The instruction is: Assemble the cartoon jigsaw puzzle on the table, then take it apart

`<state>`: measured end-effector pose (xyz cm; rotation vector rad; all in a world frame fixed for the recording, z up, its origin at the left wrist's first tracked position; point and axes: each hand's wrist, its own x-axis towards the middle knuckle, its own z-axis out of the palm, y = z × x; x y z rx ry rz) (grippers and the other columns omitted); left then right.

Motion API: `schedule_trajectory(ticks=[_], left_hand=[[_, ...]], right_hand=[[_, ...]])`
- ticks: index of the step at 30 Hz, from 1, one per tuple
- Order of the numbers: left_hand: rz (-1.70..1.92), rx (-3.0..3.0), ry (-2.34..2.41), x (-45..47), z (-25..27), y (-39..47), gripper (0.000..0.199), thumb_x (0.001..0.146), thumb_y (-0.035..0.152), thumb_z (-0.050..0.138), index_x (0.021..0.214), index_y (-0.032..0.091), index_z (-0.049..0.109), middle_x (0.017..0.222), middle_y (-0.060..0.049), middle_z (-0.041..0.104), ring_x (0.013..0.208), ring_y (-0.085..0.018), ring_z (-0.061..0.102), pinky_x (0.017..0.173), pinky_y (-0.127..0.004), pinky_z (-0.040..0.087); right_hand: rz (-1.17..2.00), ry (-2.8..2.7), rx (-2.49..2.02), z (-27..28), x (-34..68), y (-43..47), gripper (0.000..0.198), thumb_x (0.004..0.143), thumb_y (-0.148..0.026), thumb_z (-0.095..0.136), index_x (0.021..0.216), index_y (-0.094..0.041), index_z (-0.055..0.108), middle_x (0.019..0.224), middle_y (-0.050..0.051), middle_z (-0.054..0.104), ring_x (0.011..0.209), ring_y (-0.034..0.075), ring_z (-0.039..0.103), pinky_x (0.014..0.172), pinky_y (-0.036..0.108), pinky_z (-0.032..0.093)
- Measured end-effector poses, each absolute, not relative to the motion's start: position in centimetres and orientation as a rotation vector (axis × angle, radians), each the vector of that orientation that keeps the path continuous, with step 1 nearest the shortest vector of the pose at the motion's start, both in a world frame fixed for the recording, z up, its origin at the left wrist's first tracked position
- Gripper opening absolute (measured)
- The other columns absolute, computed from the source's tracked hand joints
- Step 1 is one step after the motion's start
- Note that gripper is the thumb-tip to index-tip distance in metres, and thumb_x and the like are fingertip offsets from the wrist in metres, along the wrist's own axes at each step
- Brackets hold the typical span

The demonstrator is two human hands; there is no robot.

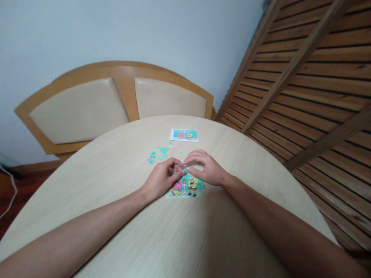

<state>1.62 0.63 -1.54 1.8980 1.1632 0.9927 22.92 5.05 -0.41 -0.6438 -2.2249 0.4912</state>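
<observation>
A partly assembled jigsaw puzzle point(192, 187) with cartoon figures on a teal ground lies flat on the table. My left hand point(162, 177) is over its upper left part, thumb and fingers drawn together on a small teal puzzle piece point(184, 170) at the upper edge. From the other side my right hand point(207, 166) arches over the upper right part. Its thumb is apart from the curved fingers, and the thumb tip is close to that same piece. Both hands cover some of the picture.
Loose puzzle pieces point(152, 155) are scattered beyond my left hand, and a single piece point(181, 151) lies apart. A picture sheet point(184, 135) is farther back on the round table point(116, 170). Behind stands a padded bench back point(124, 71); wooden slats point(304, 77) rise at the right.
</observation>
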Motion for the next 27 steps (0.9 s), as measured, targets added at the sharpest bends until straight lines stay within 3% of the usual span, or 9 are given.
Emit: schedule_trajectory(ticks=[7,14,27], left_hand=[[1.030,1.908,1.157,1.5,-1.4,0.9,0.019,0.089,0.035,0.068,0.095,0.018,0.062,0.085,-0.003,0.068,0.075,-0.015,0.063,0.067,-0.026,0.049],[0.774,2.448,0.848,0.9,-0.1,-0.4,0.024,0.094,0.032,0.062,0.116,0.022,0.064,0.116,-0.007,0.069,0.109,-0.022,0.063,0.098,-0.039,0.049],[0.616,2.678,0.795,0.7,0.2,-0.6,0.021,0.095,0.027,0.056,0.109,0.024,0.073,0.118,-0.006,0.068,0.108,-0.023,0.062,0.095,-0.038,0.051]], right_hand=[[0.732,-2.146,-0.701,-0.7,22.7,5.0,0.011,0.087,-0.030,0.070,0.084,-0.021,0.075,0.086,0.005,0.073,0.087,0.019,0.066,0.084,0.034,0.052],[0.822,-2.069,-0.897,-0.7,24.4,5.8,0.013,0.082,-0.029,0.068,0.082,-0.017,0.072,0.080,0.004,0.072,0.074,0.016,0.066,0.073,0.029,0.052],[0.770,-2.262,-0.767,-0.8,24.5,5.8,0.006,0.080,-0.022,0.068,0.077,-0.019,0.071,0.077,0.004,0.069,0.080,0.017,0.062,0.079,0.030,0.051]])
